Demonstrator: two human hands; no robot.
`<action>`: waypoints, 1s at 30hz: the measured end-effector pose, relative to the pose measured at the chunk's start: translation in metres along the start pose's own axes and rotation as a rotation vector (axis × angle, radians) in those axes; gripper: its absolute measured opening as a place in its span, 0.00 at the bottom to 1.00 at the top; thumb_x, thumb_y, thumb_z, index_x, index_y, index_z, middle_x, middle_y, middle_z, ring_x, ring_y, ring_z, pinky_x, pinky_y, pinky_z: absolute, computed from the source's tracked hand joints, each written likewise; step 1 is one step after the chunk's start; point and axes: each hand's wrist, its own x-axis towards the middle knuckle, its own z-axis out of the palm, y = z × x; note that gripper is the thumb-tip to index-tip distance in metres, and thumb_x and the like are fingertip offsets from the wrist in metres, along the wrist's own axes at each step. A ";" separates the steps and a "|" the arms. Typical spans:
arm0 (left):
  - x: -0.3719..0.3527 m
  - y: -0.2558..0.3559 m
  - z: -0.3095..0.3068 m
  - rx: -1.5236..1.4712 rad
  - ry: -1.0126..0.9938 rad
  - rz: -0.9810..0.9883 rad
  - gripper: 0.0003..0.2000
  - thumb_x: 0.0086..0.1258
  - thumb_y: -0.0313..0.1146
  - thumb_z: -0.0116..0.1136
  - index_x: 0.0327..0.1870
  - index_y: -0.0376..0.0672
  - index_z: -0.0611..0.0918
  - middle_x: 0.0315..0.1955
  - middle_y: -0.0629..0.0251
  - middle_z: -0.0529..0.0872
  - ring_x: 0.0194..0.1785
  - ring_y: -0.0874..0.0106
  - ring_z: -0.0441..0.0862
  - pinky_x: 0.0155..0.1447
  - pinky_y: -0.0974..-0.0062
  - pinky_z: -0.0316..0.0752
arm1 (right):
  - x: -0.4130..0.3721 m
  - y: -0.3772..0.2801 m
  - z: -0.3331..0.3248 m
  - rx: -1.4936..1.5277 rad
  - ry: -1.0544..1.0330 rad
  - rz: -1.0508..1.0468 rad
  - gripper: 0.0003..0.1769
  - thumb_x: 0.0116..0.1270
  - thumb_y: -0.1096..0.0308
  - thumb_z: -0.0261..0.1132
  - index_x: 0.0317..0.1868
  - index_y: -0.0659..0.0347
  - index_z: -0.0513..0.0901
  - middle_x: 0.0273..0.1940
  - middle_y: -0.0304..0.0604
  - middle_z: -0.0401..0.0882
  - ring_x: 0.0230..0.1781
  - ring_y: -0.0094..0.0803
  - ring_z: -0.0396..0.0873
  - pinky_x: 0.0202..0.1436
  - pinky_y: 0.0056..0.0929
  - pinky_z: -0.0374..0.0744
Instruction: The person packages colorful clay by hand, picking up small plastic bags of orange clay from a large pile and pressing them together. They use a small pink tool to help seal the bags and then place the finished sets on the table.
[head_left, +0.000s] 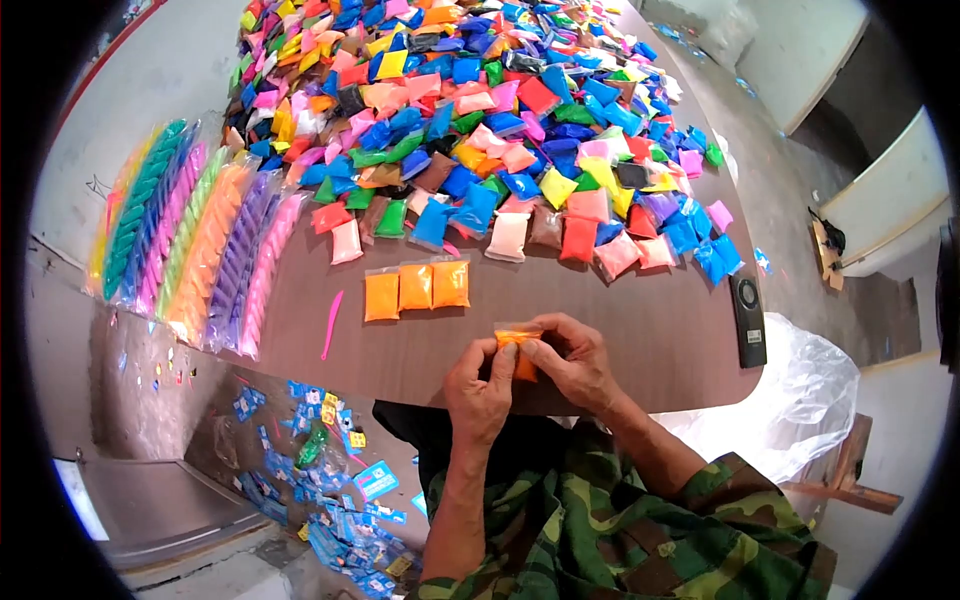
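Observation:
Between my two hands, near the table's front edge, is a small orange packet in a clear bag. My left hand pinches its left side, thumb near the top. My right hand grips the upper right part with thumb and fingers. The fingers cover much of the packet. Ahead and to the left lie three orange packets side by side on the table. A pink plastic stick rests left of them.
A large heap of coloured packets covers the far table. Long twisted, wrapped coloured pieces lie along the left edge. A black remote-like device sits at the right edge. Blue cards litter the floor; clear plastic sheeting is at right.

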 end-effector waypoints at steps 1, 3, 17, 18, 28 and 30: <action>0.000 0.001 0.000 0.004 -0.012 -0.007 0.12 0.81 0.39 0.62 0.49 0.38 0.84 0.39 0.61 0.89 0.43 0.72 0.86 0.50 0.73 0.84 | 0.000 0.000 -0.001 0.004 0.004 0.001 0.11 0.76 0.69 0.69 0.53 0.66 0.84 0.44 0.39 0.86 0.44 0.22 0.83 0.50 0.23 0.83; 0.000 0.007 -0.001 0.015 -0.036 -0.021 0.12 0.82 0.39 0.61 0.50 0.38 0.84 0.41 0.60 0.88 0.45 0.73 0.86 0.51 0.73 0.84 | 0.001 0.001 -0.001 0.014 0.011 0.003 0.11 0.76 0.69 0.69 0.53 0.66 0.84 0.44 0.39 0.86 0.44 0.23 0.83 0.49 0.23 0.83; 0.002 0.016 0.003 -0.092 0.005 -0.063 0.12 0.79 0.37 0.66 0.50 0.36 0.85 0.41 0.63 0.89 0.46 0.74 0.86 0.53 0.76 0.82 | 0.001 0.000 -0.003 0.016 -0.009 -0.013 0.11 0.77 0.68 0.68 0.52 0.66 0.85 0.43 0.40 0.86 0.43 0.23 0.84 0.48 0.23 0.84; 0.002 0.017 0.002 -0.095 0.004 -0.074 0.12 0.79 0.37 0.66 0.50 0.37 0.85 0.41 0.63 0.89 0.46 0.74 0.86 0.53 0.76 0.82 | 0.001 0.001 -0.003 0.020 -0.010 -0.026 0.11 0.77 0.68 0.68 0.52 0.66 0.85 0.43 0.40 0.86 0.42 0.23 0.84 0.48 0.23 0.84; 0.004 0.009 -0.003 -0.065 0.015 -0.069 0.12 0.80 0.39 0.62 0.51 0.40 0.88 0.44 0.63 0.90 0.47 0.72 0.87 0.58 0.74 0.83 | 0.001 -0.001 -0.004 -0.037 -0.033 -0.025 0.08 0.76 0.71 0.68 0.50 0.66 0.85 0.41 0.35 0.84 0.41 0.19 0.81 0.47 0.19 0.82; 0.004 0.010 -0.003 -0.045 -0.001 -0.067 0.12 0.80 0.39 0.63 0.53 0.39 0.87 0.46 0.62 0.90 0.48 0.71 0.87 0.57 0.73 0.83 | 0.001 -0.003 -0.002 -0.060 -0.004 -0.019 0.08 0.76 0.70 0.68 0.50 0.66 0.85 0.41 0.36 0.85 0.40 0.19 0.81 0.47 0.19 0.82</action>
